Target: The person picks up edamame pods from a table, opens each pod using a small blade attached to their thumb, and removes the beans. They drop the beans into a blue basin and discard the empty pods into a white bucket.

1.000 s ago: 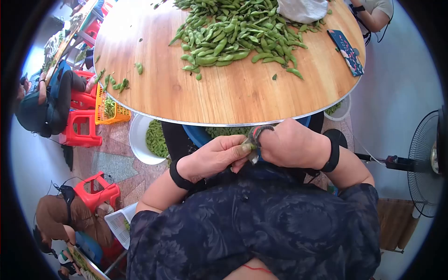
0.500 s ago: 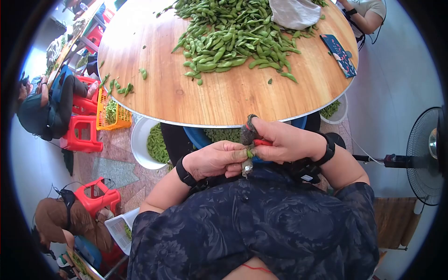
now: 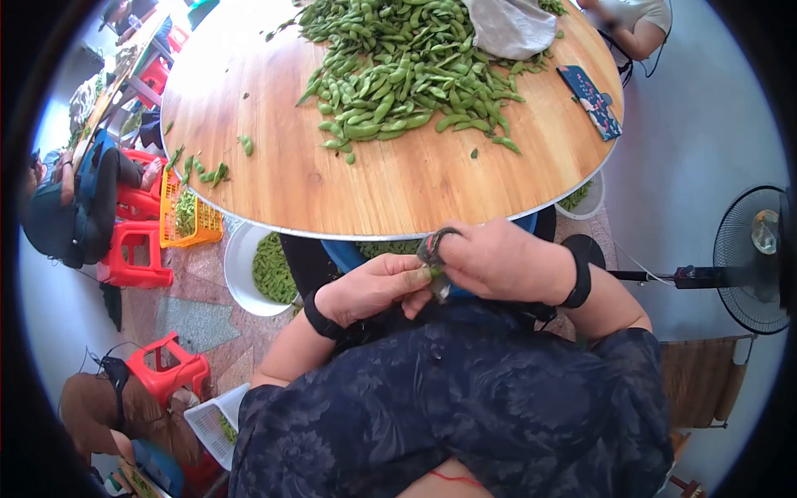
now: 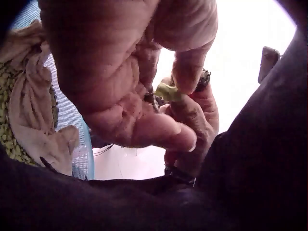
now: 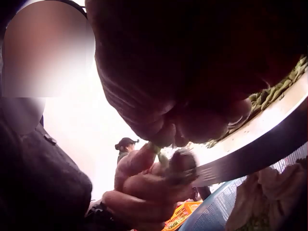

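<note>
Just past the table's near edge, my left hand pinches a small green soybean pod between thumb and finger. My right hand meets it from the other side, fingers curled in on the same pod, knuckles upward. A dark wrap circles a right finger and partly hides the pod in the head view. Below the hands, a blue mesh basin holds green beans and a crumpled cloth. On the round wooden table lies a large heap of soybean pods.
A white cloth and a dark blue patterned case lie on the table. White tubs of pods stand at left and right. An orange basket, red stools, a fan and seated people surround the place.
Half a second ago the right finger's dark wrap pointed up and red showed in that hand; now the hand is turned over, knuckles up. The left hand keeps its pinch.
</note>
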The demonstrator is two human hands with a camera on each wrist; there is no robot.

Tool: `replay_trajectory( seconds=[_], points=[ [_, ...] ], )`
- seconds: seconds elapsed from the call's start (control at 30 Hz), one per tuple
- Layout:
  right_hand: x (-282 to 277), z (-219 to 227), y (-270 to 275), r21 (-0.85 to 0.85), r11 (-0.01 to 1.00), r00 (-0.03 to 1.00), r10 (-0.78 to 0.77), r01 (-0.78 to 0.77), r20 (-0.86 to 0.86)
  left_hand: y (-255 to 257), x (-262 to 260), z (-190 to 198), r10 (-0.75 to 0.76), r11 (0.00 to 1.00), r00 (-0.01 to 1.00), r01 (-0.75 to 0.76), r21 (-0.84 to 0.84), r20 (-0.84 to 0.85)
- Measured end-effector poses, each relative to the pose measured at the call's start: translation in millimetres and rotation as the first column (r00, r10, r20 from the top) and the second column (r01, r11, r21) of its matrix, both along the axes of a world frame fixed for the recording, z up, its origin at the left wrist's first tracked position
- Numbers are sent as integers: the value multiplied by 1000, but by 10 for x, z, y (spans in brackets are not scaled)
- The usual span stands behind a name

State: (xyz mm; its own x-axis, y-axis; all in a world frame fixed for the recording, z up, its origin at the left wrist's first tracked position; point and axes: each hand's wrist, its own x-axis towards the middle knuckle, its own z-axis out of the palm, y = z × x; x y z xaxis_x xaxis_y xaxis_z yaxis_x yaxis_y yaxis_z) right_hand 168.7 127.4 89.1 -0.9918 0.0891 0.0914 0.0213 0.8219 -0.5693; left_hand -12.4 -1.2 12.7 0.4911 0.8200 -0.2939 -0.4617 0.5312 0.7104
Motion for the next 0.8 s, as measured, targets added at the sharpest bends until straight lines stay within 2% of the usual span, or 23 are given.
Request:
replay_trajectory(
  seconds=[0.03, 0.13, 0.2, 0.23, 0.27, 0.33, 0.4, 0.43, 0.47, 0.5, 0.53, 0.6, 0.67, 0.7, 0.73, 0.77, 0.8],
  points=[
    [-12, 10, -33, 38, 999, 1000, -23, 23, -8, 7, 14, 19, 40, 999, 996, -39, 12, -80],
    [-115, -142, -188, 137, 989, 987, -40, 62, -157, -35, -30, -27, 92, 990, 967, -116, 86, 237],
    [-207, -203, -310, 140, 985, 982, -73, 98, -176, -129, -57, -97, 190, 976, 961, -207, 68, 199],
    [-241, -148, -330, 42, 995, 975, -82, 92, -208, -164, -75, -41, 252, 967, 962, -255, 14, 102],
    [-242, -90, -292, 55, 994, 976, -84, 97, -202, -213, -110, 9, 310, 950, 951, -309, -35, 0],
    [-206, 4, -193, -31, 969, 969, -244, 243, -29, -443, -332, -64, 316, 949, 943, -311, 59, -106],
    [-33, -36, 227, 128, 914, 903, -345, 386, -257, -761, -613, 9, 455, 876, 803, -481, 32, -384],
    [38, -80, 454, 159, 815, 820, -509, 557, -264, -910, -751, -75, 566, 811, 626, -539, 227, -536],
    [107, -49, 647, 289, 719, 774, -603, 633, -195, -1048, -893, -152, 666, 726, 401, -541, 425, -629],
    [169, -126, 847, 342, 658, 733, -657, 671, -174, -1173, -1045, -198, 627, 734, -114, -246, 633, -771],
    [194, -207, 926, 346, 659, 736, -653, 668, -176, -1272, -1159, -222, 546, 777, -609, 110, 620, -576],
    [212, -314, 1022, 430, 646, 762, -623, 630, -180, -1355, -1243, -236, 539, 750, -634, 63, 658, -555],
    [210, -359, 1002, 393, 675, 770, -615, 625, -169, -1358, -1197, -241, 528, 726, -657, 18, 688, -539],
    [194, -314, 973, 301, 707, 759, -644, 640, -100, -1251, -1041, -178, 647, 634, -369, -225, 740, -667],
    [168, -261, 926, 204, 730, 749, -662, 652, -24, -1129, -874, -97, 754, 559, -51, -474, 680, -655],
    [115, -201, 843, 199, 740, 758, -652, 642, -25, -964, -719, 48, 777, 603, 180, -489, 630, -604],
    [46, -135, 719, 71, 782, 783, -607, 619, -139, -773, -566, 205, 760, 650, 396, -491, 580, -516]
  ],
)
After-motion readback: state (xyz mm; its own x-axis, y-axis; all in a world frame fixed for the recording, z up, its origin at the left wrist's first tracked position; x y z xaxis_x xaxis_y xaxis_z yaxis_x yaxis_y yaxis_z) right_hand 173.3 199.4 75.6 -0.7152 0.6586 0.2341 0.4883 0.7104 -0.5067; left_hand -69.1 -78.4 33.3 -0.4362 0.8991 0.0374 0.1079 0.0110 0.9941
